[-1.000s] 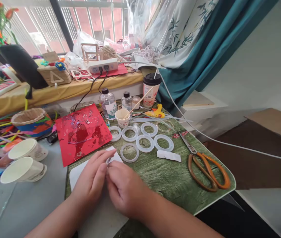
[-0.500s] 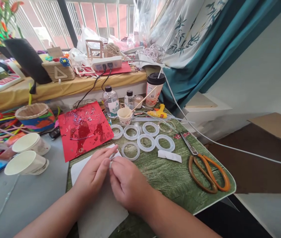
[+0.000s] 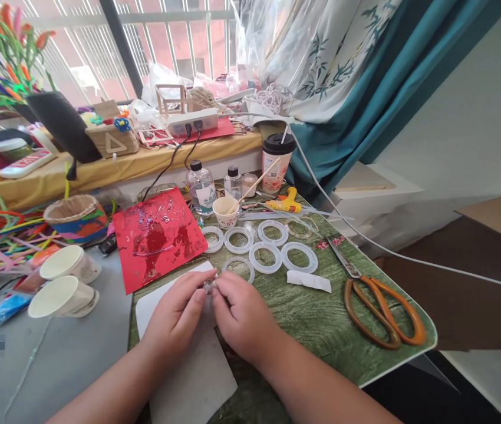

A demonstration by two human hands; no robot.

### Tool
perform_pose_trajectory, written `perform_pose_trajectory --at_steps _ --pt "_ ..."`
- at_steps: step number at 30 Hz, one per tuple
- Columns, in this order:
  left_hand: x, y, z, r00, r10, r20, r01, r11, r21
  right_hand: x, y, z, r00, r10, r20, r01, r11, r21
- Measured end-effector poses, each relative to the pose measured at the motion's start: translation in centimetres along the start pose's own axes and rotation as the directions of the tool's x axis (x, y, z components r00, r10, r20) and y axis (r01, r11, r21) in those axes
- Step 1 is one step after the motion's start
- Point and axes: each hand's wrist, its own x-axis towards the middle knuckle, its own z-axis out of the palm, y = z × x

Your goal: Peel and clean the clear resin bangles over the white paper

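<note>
My left hand (image 3: 180, 306) and my right hand (image 3: 242, 312) meet at the fingertips above a white sheet of paper (image 3: 188, 388). Between their fingers sits a small clear, shiny piece (image 3: 208, 285), mostly covered, so its kind does not show. Both hands are closed on it. Just beyond the fingers lies a translucent ring mold (image 3: 244, 272). Several more ring molds (image 3: 265, 258) rest on the green mat behind it. A narrow white paper strip (image 3: 309, 281) lies to the right of my right hand.
Large scissors (image 3: 376, 306) with orange handles lie at right. A red sheet (image 3: 157, 235) with glossy spills is at left, near two tipped paper cups (image 3: 62, 296). Behind stand a paper cup with a stick (image 3: 225, 213), bottles (image 3: 201, 191), a yellow glue gun (image 3: 286, 202) and a lidded drink cup (image 3: 276, 168).
My hands have shifted slightly right in view, and my right fingers have drawn a little apart from the left, showing more of the clear piece. The camera view has moved slightly.
</note>
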Motion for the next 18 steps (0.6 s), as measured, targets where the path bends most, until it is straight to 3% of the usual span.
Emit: perform_pose_trajectory --at_steps 2,4,8,10,11,14,17,18 --pt "0.2 0.5 0.1 0.980 -0.185 -0.072 0.166 0.964 -0.209 0.1 0.0 0.0 0.997 0.067 -0.028 -0.065 0.996 0.059" --pt "0.7 0.9 0.0 0.933 -0.354 -0.061 0.281 0.825 -0.490 0.1 0.1 0.1 0.985 0.155 -0.071 -0.142 0.977 0.162" --pt "1.7 1.3 -0.3 0.852 -0.521 0.043 0.347 0.501 -0.793 0.3 0.3 0.2 0.917 0.398 -0.019 -0.347 0.823 0.450" --pt "1.9 1.1 -0.4 0.847 -0.526 0.073 0.345 0.440 -0.829 0.2 0.2 0.3 0.893 0.448 0.033 -0.399 0.758 0.516" --pt "1.8 1.0 -0.3 0.859 -0.506 0.072 0.334 0.449 -0.829 0.2 0.1 0.4 0.892 0.449 0.058 -0.409 0.744 0.528" --pt "1.2 0.3 -0.1 0.914 -0.406 0.017 0.280 0.599 -0.750 0.0 -0.3 0.7 0.899 0.413 0.148 -0.428 0.749 0.506" --pt "0.2 -0.4 0.0 0.955 -0.290 -0.056 0.207 0.791 -0.576 -0.1 -0.5 0.8 0.907 0.380 0.179 -0.420 0.805 0.419" --pt "-0.1 -0.6 0.0 0.981 -0.177 -0.080 0.125 0.893 -0.433 -0.1 -0.5 0.8 0.909 0.380 0.172 -0.417 0.821 0.390"
